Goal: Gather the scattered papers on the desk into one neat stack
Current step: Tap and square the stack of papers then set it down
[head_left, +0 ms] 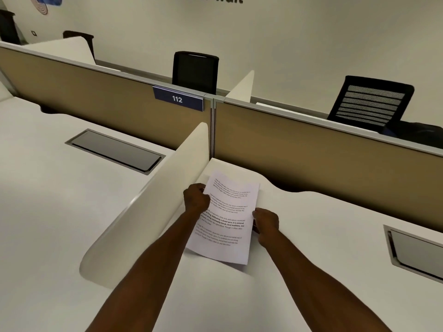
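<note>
A stack of white printed papers (227, 216) is held just above the white desk (323, 271), tilted a little to the right. My left hand (196, 197) grips the stack's left edge near the top, fingers curled round it. My right hand (266, 222) grips the right edge lower down, its fingers hidden under the sheets. The pages lie aligned on one another, with the lower corner close to the desk surface. No other loose paper shows on the desk.
A curved white divider (153, 200) rises just left of the papers. Tan partition panels (311, 149) with a "112" sign (177, 98) close off the back. Cable hatches sit at the right (417, 250) and on the left desk (115, 149). Black chairs stand beyond.
</note>
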